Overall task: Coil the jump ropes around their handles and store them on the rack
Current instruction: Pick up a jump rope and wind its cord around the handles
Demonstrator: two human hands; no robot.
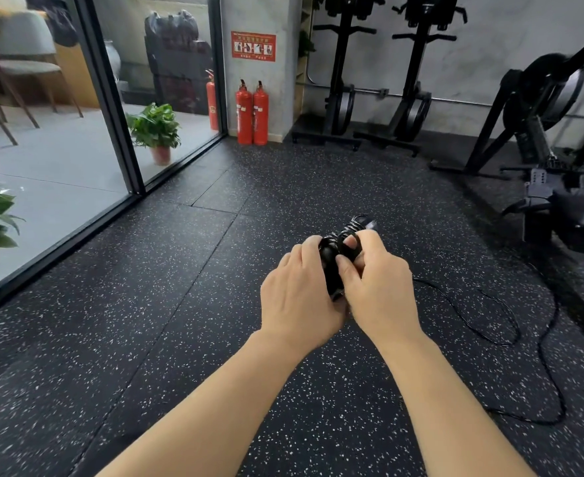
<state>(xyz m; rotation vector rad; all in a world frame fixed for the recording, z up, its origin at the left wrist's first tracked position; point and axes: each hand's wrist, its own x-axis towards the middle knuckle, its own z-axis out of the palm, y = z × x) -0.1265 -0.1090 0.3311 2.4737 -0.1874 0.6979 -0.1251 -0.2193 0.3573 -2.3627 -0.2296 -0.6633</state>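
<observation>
Black handles (332,266) gripped between both hands, left hand (297,294) fingers wrapped around, right hand (376,287) fingers pinching coiled rope (350,232)

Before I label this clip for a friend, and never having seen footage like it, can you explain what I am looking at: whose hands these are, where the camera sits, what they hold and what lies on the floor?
There is no machine here. A person wears a camera on the head, looking forward and down, so the two bare arms reaching in from the bottom are their own. The left hand grips the black handles of a jump rope. The right hand pinches the cord against them, where several turns are already wound. The rest of the rope trails loose over the speckled floor on the right. Behind stand two red fire extinguishers, a potted plant behind a glass wall, and black gym machines. No storage rack is clearly in view.
</observation>
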